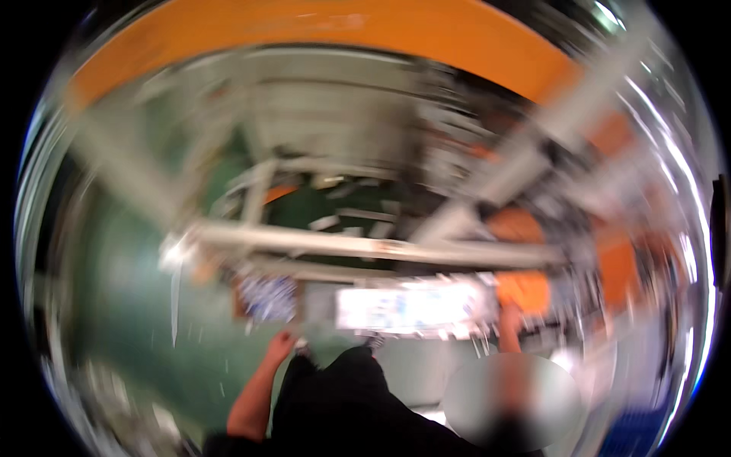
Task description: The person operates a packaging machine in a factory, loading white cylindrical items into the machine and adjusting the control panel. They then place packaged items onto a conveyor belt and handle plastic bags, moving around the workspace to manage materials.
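Observation:
Motion blur smears the whole view. My left hand (282, 345) hangs low beside my dark-clothed leg, near a brown box (237, 297) of bluish-white pieces; its fingers are too smeared to read. Reaching forward, my right hand (511, 315) is at the near side of an orange object (525, 292), perhaps touching it. Whether those fingers grip anything is hidden by the blur. Left of the orange object lies a bright white surface (415, 308) with pale bluish patches on it.
A pale frame bar (320, 242) crosses in front of me, with slanting posts either side. A wide orange beam (327, 21) arches overhead. By my right forearm is a round pale disc (464, 400). A blue crate (636, 434) sits at the lower right. Green floor (137, 297) spreads left.

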A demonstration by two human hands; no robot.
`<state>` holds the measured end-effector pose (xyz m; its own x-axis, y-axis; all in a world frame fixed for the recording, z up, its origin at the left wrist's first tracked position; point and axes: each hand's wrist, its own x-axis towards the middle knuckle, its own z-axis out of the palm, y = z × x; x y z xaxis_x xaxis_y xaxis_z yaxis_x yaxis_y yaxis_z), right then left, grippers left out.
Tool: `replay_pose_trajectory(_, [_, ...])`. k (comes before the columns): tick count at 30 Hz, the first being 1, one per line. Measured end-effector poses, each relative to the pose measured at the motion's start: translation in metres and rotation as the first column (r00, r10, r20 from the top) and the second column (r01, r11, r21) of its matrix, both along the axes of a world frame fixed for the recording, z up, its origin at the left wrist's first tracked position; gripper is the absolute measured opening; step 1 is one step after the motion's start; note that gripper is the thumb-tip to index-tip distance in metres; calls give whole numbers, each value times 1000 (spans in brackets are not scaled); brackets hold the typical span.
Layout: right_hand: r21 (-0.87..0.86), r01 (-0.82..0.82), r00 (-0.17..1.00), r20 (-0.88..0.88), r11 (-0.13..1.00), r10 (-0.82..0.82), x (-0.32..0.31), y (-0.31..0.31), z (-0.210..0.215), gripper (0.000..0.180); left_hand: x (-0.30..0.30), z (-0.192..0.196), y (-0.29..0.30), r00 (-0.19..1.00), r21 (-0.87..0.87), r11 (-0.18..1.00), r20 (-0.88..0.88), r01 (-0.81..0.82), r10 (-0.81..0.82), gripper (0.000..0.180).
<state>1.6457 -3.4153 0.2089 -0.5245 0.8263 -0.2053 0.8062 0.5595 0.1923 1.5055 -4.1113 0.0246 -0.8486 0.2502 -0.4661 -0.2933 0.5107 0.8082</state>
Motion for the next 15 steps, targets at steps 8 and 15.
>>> replay_pose_trajectory(8, [-191,-300,844,-510,935,167,-27,-216,17,31,-12,-2,-109,910,84,971,374,-226,179,12])
replay_pose_trajectory(15, [-725,-70,983,-168,685,-77,143,-355,-109,30,-115,360,56,787,263,960,-611,97,88,22])
